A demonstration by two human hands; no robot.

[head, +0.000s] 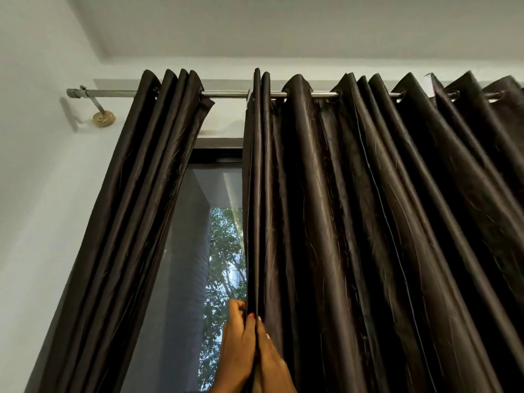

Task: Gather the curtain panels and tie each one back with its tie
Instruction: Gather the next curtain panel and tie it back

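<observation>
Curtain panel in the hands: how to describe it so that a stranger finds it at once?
Follow the metal curtain rod above the window. Two dark brown panels hang from it; this is the wide right panel, whose edge the left hand and right hand grip. Unlike the bunched left panel, it is spread out.

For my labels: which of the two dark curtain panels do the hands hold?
The wide right panel: the left hand and right hand grip its left edge. The narrow left panel, bunched up, hangs untouched.
</observation>
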